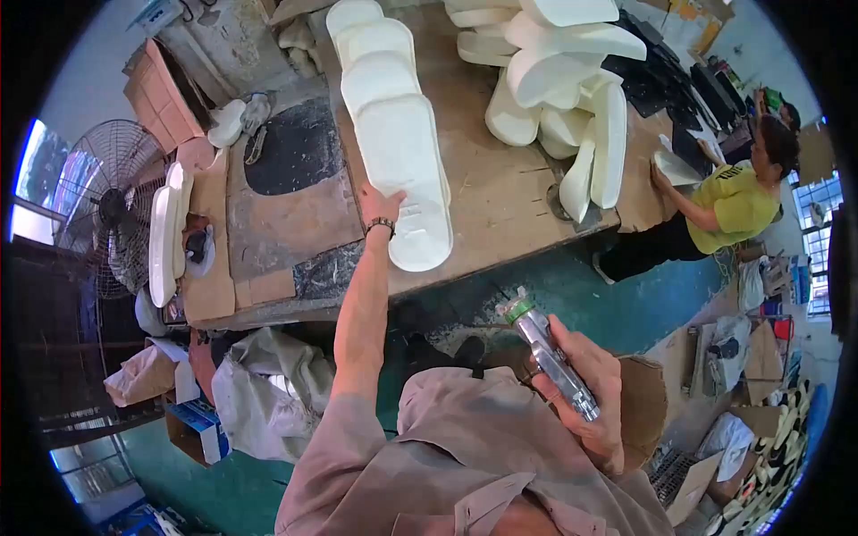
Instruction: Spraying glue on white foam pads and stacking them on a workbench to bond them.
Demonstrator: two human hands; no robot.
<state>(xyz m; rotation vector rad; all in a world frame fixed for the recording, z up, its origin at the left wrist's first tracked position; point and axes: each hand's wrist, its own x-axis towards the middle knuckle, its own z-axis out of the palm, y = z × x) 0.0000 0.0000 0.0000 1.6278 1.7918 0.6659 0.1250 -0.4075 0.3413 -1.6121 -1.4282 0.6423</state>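
Note:
On the tabletop, a row of overlapping white rounded panels (396, 134) runs away from me. My left hand (382, 207) grips the left edge of the nearest panel, with the thumb over its top face; part of the fingers is hidden. Small slots show in that panel near its lower end. In my right hand (585, 384) is a silver cylindrical hand tool (556, 362) with a green collar at its tip. I hold it in front of my body, off the table edge and apart from the panels.
Curved white shells (559, 80) are piled at the table's far right. A second person (733, 205) in a yellow shirt handles a pale piece there. To the left are a black pad (295, 147), upright white panels (167, 237) and a fan (112, 205). A pale sack (268, 393) sits below.

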